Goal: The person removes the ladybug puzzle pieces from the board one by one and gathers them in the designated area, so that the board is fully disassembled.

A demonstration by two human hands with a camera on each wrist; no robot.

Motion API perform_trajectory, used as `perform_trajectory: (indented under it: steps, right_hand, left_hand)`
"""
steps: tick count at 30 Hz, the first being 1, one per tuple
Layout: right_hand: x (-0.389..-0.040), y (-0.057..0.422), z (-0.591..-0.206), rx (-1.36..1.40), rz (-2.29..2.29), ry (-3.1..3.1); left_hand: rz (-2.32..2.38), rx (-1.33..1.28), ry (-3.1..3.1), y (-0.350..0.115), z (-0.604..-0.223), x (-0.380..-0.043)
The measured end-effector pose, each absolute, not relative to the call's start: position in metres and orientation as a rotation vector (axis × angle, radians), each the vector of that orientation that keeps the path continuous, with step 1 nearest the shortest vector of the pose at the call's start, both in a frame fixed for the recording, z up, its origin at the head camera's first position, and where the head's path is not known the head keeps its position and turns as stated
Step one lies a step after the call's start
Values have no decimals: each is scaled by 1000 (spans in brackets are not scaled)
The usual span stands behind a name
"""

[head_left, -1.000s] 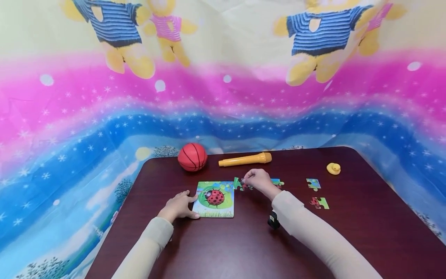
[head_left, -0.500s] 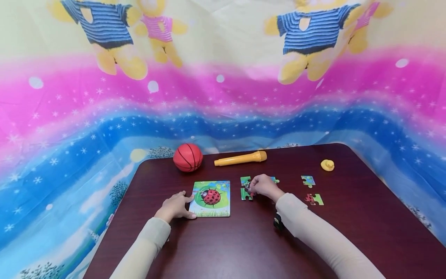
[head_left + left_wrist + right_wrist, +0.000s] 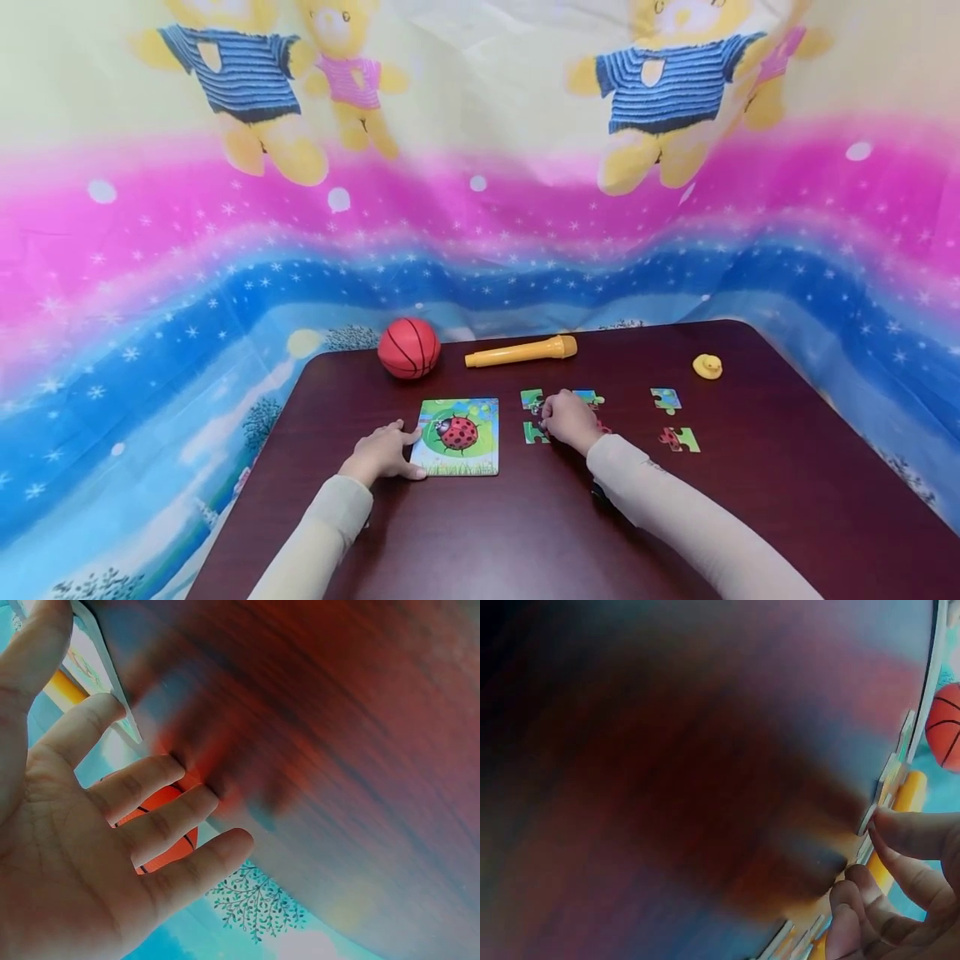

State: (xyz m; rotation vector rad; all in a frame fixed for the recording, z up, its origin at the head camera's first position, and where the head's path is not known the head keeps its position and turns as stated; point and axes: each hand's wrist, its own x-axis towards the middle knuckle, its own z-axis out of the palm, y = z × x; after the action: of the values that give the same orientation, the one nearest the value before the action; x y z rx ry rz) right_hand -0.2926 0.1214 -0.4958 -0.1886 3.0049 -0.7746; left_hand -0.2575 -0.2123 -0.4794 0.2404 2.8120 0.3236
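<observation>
In the head view my left hand (image 3: 382, 452) rests at the left edge of a square ladybug picture board (image 3: 454, 435), thumb and forefinger touching its rim. The left wrist view shows that hand's fingers loosely spread. Right of the board, my right hand (image 3: 572, 422) pinches a green jigsaw piece (image 3: 536, 433) low over the table. Thumb and fingertips meet the piece's thin edge (image 3: 866, 819) in the right wrist view. Another green jigsaw piece (image 3: 531, 399) lies just behind it, and a blue-green one (image 3: 587, 397) shows behind the hand. Red parts beside the knuckles are mostly hidden.
Farther right lie a blue jigsaw piece (image 3: 665, 399) and a red-and-green one (image 3: 681, 440). Along the back of the dark table (image 3: 480, 533) are a red ball (image 3: 408, 348), a yellow toy microphone (image 3: 521, 351) and a yellow rubber duck (image 3: 707, 367). A printed cloth hangs behind.
My right hand has moved a green jigsaw piece away from the board's right edge, rightward and nearer to me. The left hand stays at the board. The head view has shifted slightly.
</observation>
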Motion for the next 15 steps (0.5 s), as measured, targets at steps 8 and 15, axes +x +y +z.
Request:
perform_trajectory:
  steps: [8,15]
  right_hand:
    - [-284,105,-490,-254,-772,3080]
    - [-283,78,-471,-428,-782,3133]
  left_hand:
    - [326,247,2812,-212,-483,-255]
    - [340,237,2815,-212,-478,-255]
